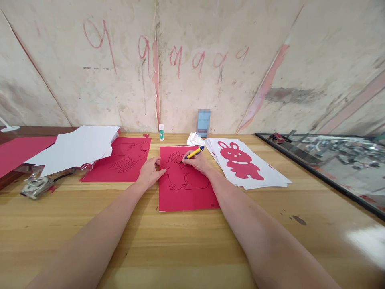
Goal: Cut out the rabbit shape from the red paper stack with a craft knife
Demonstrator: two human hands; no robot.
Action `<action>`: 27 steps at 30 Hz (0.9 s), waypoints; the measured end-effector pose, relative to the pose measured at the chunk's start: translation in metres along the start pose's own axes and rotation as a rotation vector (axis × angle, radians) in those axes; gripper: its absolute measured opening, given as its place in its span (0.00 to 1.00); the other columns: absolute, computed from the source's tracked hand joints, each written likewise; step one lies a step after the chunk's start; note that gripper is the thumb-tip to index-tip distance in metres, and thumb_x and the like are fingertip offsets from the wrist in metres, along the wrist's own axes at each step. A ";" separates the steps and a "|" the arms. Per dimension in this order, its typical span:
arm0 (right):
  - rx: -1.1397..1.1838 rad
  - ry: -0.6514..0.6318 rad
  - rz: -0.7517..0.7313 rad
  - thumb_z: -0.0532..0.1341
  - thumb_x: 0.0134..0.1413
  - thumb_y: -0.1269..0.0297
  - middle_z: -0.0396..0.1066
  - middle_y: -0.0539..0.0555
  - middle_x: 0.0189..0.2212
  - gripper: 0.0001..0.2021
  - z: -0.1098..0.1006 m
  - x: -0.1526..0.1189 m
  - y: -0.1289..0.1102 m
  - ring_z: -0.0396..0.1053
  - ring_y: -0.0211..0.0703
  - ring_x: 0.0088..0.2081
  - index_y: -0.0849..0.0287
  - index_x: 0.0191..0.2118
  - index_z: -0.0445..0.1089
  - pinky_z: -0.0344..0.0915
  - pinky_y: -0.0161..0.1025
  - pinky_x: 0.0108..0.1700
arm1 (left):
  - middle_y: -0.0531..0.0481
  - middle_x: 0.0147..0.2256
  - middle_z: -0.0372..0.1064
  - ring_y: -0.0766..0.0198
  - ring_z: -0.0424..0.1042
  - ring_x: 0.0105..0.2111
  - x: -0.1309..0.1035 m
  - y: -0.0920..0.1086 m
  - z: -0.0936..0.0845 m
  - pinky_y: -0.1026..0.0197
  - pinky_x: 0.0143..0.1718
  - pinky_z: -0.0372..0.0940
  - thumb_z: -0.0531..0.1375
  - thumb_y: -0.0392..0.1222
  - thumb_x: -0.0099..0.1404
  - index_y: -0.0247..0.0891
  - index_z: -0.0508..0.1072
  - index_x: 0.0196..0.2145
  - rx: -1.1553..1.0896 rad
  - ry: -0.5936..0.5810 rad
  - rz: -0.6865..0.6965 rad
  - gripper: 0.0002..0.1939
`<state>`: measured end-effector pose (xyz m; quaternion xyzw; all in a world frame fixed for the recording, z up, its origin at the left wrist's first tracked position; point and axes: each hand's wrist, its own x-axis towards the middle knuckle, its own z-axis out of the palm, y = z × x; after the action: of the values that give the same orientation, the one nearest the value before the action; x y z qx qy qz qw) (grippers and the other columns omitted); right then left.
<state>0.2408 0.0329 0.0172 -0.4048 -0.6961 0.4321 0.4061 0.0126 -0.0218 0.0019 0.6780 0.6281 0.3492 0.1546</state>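
Observation:
A sheet of red paper [192, 200] printed with a black rabbit outline lies flat in front of me. My right hand [195, 159] rests on its upper part, fingers closed around a slim yellow-and-blue pen-shaped tool [195, 152]. The tool slants, its lower end near the rabbit's ears and back; whether it is a pen or a craft knife I cannot tell. At the sheet's left edge, my left hand [149, 173] lies with thumb and fingers apart, the thumb touching the paper. To its left is another red sheet [102, 173] with a rabbit outline, turned sideways.
White sheets [80, 146] are heaped at the left, beside a clear plastic-and-metal object [36, 187]. A glue stick [161, 132] stands near the wall, with crumpled white tissue [195, 139] farther right. A red rabbit cutout [240, 160] lies on white paper. A black-framed glass panel [331, 176] borders the right.

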 end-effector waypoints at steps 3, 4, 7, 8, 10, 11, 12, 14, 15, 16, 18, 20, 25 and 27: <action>-0.009 0.006 -0.002 0.65 0.39 0.59 0.68 0.48 0.21 0.09 0.000 0.000 0.000 0.67 0.40 0.27 0.56 0.24 0.66 0.65 0.40 0.37 | 0.46 0.38 0.71 0.58 0.69 0.38 0.000 0.000 0.000 0.57 0.41 0.66 0.66 0.41 0.53 0.35 0.70 0.51 -0.001 -0.003 0.002 0.27; -0.014 0.010 -0.002 0.65 0.39 0.59 0.68 0.48 0.21 0.09 0.000 0.000 -0.001 0.67 0.40 0.27 0.56 0.24 0.66 0.65 0.40 0.37 | 0.46 0.38 0.71 0.58 0.69 0.38 0.000 0.000 0.000 0.57 0.42 0.66 0.66 0.40 0.53 0.35 0.70 0.51 -0.002 -0.005 0.003 0.27; -0.022 0.018 -0.002 0.65 0.39 0.59 0.68 0.48 0.21 0.08 0.001 0.000 -0.002 0.67 0.40 0.27 0.56 0.24 0.66 0.65 0.40 0.36 | 0.47 0.38 0.71 0.58 0.69 0.38 0.000 0.001 0.000 0.57 0.42 0.66 0.66 0.40 0.53 0.36 0.70 0.51 -0.003 -0.008 0.001 0.27; -0.021 0.019 -0.003 0.65 0.39 0.59 0.68 0.48 0.21 0.09 0.001 0.000 -0.002 0.67 0.40 0.27 0.56 0.24 0.66 0.66 0.40 0.36 | 0.46 0.39 0.71 0.58 0.69 0.38 0.000 0.001 -0.001 0.57 0.41 0.66 0.66 0.40 0.53 0.35 0.70 0.50 -0.003 -0.008 -0.002 0.27; -0.016 0.016 -0.004 0.65 0.39 0.59 0.68 0.48 0.21 0.09 0.001 -0.001 -0.003 0.67 0.40 0.27 0.56 0.24 0.66 0.66 0.40 0.36 | 0.46 0.39 0.71 0.58 0.69 0.38 -0.001 0.002 -0.001 0.57 0.41 0.66 0.66 0.40 0.52 0.35 0.70 0.50 -0.002 -0.009 -0.008 0.27; -0.014 0.013 -0.002 0.65 0.39 0.59 0.68 0.48 0.21 0.09 0.001 -0.001 -0.003 0.67 0.40 0.27 0.56 0.24 0.66 0.66 0.40 0.36 | 0.46 0.38 0.71 0.58 0.69 0.38 -0.001 0.003 -0.002 0.57 0.41 0.66 0.66 0.40 0.52 0.35 0.70 0.50 -0.002 -0.009 -0.010 0.27; -0.011 0.009 0.001 0.65 0.39 0.59 0.69 0.48 0.21 0.09 0.001 -0.001 -0.003 0.67 0.40 0.27 0.56 0.24 0.66 0.66 0.40 0.36 | 0.46 0.38 0.71 0.58 0.69 0.38 -0.001 0.003 -0.002 0.58 0.41 0.66 0.66 0.41 0.53 0.35 0.70 0.51 -0.003 -0.009 -0.011 0.27; -0.004 0.003 0.005 0.65 0.39 0.59 0.69 0.48 0.22 0.09 0.001 -0.001 -0.003 0.67 0.40 0.27 0.56 0.24 0.67 0.66 0.40 0.36 | 0.46 0.38 0.71 0.58 0.70 0.38 -0.002 0.003 -0.002 0.58 0.41 0.66 0.66 0.41 0.53 0.36 0.70 0.50 -0.005 -0.008 -0.012 0.27; -0.002 0.000 0.005 0.65 0.39 0.59 0.69 0.48 0.22 0.09 0.001 -0.001 -0.003 0.67 0.40 0.27 0.56 0.24 0.67 0.66 0.40 0.37 | 0.47 0.38 0.71 0.58 0.70 0.38 -0.002 0.003 -0.002 0.58 0.41 0.66 0.66 0.41 0.53 0.36 0.70 0.50 -0.005 -0.008 -0.013 0.27; 0.000 -0.001 0.004 0.66 0.39 0.59 0.69 0.48 0.22 0.09 0.001 -0.001 -0.003 0.67 0.40 0.27 0.56 0.24 0.67 0.66 0.40 0.37 | 0.46 0.38 0.71 0.58 0.70 0.38 -0.002 0.003 -0.002 0.58 0.41 0.66 0.66 0.41 0.53 0.35 0.70 0.51 -0.006 -0.008 -0.014 0.27; 0.001 -0.002 0.002 0.66 0.39 0.60 0.69 0.49 0.22 0.09 0.000 -0.001 -0.002 0.68 0.40 0.27 0.56 0.24 0.67 0.66 0.41 0.37 | 0.46 0.38 0.71 0.58 0.69 0.39 -0.002 0.003 -0.002 0.58 0.41 0.66 0.66 0.41 0.53 0.35 0.70 0.51 -0.008 -0.009 -0.014 0.27; 0.001 -0.006 0.005 0.66 0.39 0.60 0.69 0.49 0.22 0.08 0.000 -0.001 -0.002 0.68 0.41 0.28 0.56 0.25 0.67 0.66 0.41 0.37 | 0.46 0.38 0.71 0.58 0.69 0.39 -0.002 0.003 -0.002 0.58 0.41 0.66 0.66 0.41 0.53 0.35 0.70 0.51 -0.009 -0.010 -0.014 0.27; 0.005 0.001 0.011 0.66 0.38 0.59 0.69 0.49 0.22 0.09 0.000 0.000 0.001 0.68 0.41 0.28 0.56 0.25 0.67 0.66 0.40 0.37 | 0.47 0.38 0.71 0.59 0.69 0.38 -0.001 0.003 -0.002 0.58 0.41 0.66 0.66 0.41 0.53 0.36 0.70 0.50 -0.009 -0.009 -0.009 0.26; 0.006 0.011 0.005 0.66 0.38 0.59 0.69 0.49 0.22 0.09 0.000 0.000 0.001 0.68 0.41 0.27 0.56 0.24 0.67 0.66 0.40 0.36 | 0.47 0.38 0.71 0.58 0.69 0.38 -0.001 0.002 -0.002 0.58 0.41 0.66 0.66 0.41 0.52 0.36 0.70 0.50 -0.009 -0.008 -0.009 0.26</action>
<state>0.2408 0.0335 0.0164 -0.4076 -0.6914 0.4330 0.4102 0.0132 -0.0237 0.0046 0.6759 0.6289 0.3485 0.1617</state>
